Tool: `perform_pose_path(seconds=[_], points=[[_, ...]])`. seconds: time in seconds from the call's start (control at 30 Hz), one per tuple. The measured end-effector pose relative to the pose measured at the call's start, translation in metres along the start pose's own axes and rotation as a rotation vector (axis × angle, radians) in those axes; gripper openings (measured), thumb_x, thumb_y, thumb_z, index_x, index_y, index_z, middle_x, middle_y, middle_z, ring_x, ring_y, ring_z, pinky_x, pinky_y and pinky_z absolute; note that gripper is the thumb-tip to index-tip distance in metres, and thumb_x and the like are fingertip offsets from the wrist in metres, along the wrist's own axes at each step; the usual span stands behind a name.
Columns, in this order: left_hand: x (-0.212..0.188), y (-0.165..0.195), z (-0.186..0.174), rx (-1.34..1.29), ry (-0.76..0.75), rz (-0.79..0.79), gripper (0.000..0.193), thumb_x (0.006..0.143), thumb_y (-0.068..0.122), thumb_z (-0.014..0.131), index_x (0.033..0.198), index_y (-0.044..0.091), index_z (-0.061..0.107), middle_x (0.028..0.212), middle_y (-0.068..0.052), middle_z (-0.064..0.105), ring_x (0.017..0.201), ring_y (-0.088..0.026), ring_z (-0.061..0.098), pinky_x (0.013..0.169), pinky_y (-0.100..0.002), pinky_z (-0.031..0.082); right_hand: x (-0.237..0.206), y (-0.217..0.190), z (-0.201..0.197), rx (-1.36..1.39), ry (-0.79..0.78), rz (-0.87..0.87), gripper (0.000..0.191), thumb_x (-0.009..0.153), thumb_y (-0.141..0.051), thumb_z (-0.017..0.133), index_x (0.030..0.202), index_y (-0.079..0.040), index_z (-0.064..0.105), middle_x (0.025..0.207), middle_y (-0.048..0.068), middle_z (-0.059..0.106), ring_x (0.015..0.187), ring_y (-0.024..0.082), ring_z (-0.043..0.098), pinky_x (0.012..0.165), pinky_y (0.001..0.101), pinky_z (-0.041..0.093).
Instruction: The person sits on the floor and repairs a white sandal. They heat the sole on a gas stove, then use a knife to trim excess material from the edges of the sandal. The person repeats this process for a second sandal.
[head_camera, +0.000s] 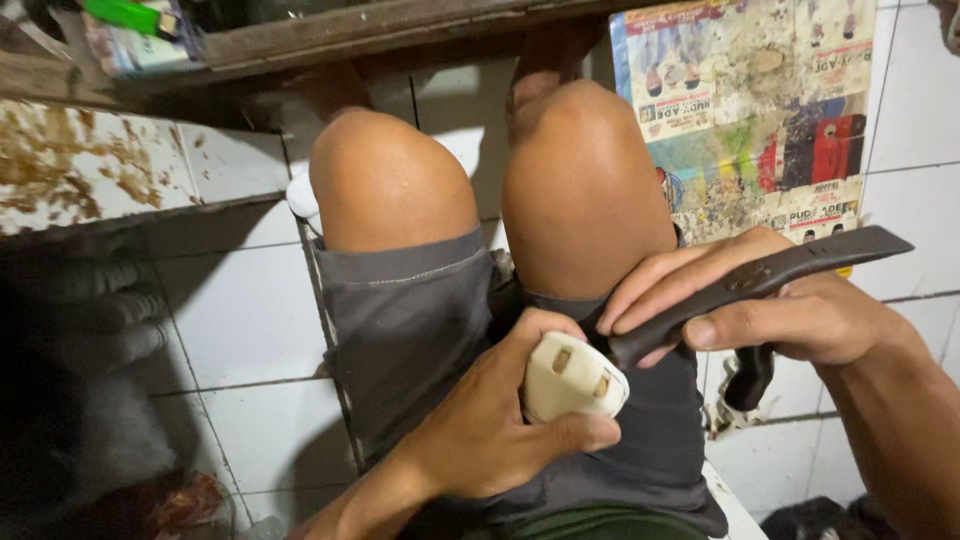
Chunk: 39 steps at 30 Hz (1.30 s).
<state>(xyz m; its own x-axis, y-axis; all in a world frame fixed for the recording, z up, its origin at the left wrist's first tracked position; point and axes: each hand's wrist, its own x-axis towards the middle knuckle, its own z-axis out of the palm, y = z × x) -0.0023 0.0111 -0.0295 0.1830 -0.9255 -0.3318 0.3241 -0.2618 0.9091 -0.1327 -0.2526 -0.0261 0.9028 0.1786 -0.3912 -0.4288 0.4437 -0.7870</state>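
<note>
The left hand (480, 440) is clasping a cream three-pin plug (572, 378); the right hand (760, 310) is gripping a dark knife (770, 275), its tip just beside the plug.

White floor tiles (250, 320) with dark grout lie below a wooden shelf (380, 25). Right of the shelf lies a stained printed sheet (745, 110).

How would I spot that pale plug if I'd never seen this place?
Find the person's grey shorts below the two bare knees. Over the lap, the left hand grips the cream plug. Its brass pins and pale body stand apart from the dark tool in the right hand.
</note>
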Motion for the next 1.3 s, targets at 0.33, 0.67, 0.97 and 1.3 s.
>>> perform_pose_path(seconds=[0.33, 0.67, 0.97, 1.3], points=[[0.008, -0.011, -0.003, -0.338, -0.044, -0.211, 0.051, 0.090, 0.027, 0.079, 0.124, 0.005, 0.048, 0.102, -0.004, 0.067, 0.089, -0.012, 0.067, 0.075, -0.031, 0.056, 0.024, -0.025, 0.011, -0.298, -0.061, 0.041, 0.032, 0.078, -0.005, 0.073, 0.109, 0.003, 0.080, 0.117, 0.021, 0.074, 0.104, 0.034, 0.073, 0.089, 0.0398, 0.061], [0.011, -0.016, -0.002, -0.766, 0.097, -0.277, 0.047, 0.094, 0.025, 0.073, 0.126, 0.000, 0.049, 0.106, -0.008, 0.064, 0.097, -0.013, 0.064, 0.087, -0.030, 0.053, 0.004, -0.008, 0.031, -0.297, 0.309, 0.130, 0.032, 0.081, -0.013, 0.078, 0.107, 0.006, 0.084, 0.113, 0.023, 0.077, 0.097, 0.034, 0.073, 0.080, 0.0411, 0.066], [0.022, -0.009, 0.007, -0.975, 0.293, -0.235, 0.033, 0.098, 0.025, 0.069, 0.117, 0.000, 0.059, 0.096, -0.009, 0.067, 0.084, -0.015, 0.066, 0.075, -0.031, 0.055, -0.021, 0.010, 0.054, -0.509, 0.407, 0.064, 0.031, 0.086, -0.011, 0.073, 0.113, 0.002, 0.080, 0.118, 0.017, 0.074, 0.110, 0.029, 0.071, 0.093, 0.0363, 0.060], [0.027, -0.009, 0.012, -1.048, 0.347, -0.263, 0.024, 0.098, 0.022, 0.066, 0.108, 0.001, 0.063, 0.089, -0.007, 0.067, 0.078, -0.014, 0.066, 0.071, -0.029, 0.054, -0.036, 0.020, 0.071, -0.608, 0.388, 0.159, 0.035, 0.084, -0.009, 0.076, 0.118, 0.001, 0.079, 0.122, 0.014, 0.073, 0.112, 0.026, 0.071, 0.096, 0.0350, 0.058]])
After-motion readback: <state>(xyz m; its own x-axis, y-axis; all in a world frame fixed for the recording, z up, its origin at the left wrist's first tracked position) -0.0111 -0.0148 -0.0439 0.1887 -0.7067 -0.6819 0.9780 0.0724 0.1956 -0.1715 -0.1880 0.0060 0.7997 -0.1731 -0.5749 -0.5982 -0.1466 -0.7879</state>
